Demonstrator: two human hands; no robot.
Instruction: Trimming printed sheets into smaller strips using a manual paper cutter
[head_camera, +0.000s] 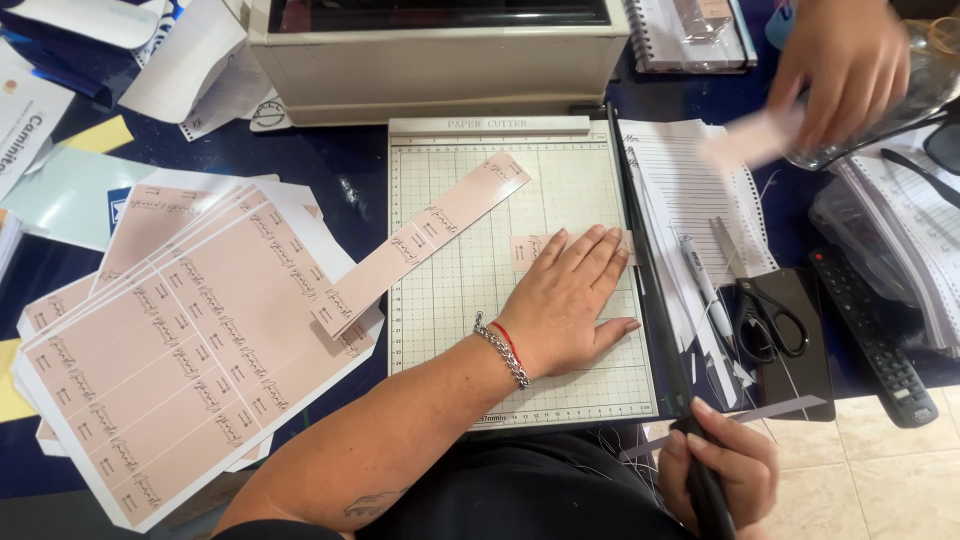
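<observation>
My left hand (570, 300) lies flat on the gridded bed of a paper cutter (450, 300). It presses down a short pink paper strip (523, 250) whose end shows past my fingers, close to the cutting edge. My right hand (715, 465) is closed around the black handle of the cutter's blade arm (650, 290), which lies lowered along the bed's right side. A long pink printed strip (430, 235) rests diagonally from the bed onto a stack of pink printed sheets (180, 340) at the left.
Another person's hand (845, 65) at top right holds a blurred pink card (755, 135). Right of the cutter lie lined paper (690, 190), a pen (705, 285), scissors (770, 320) and a remote (875, 335). A beige machine (440, 60) stands behind.
</observation>
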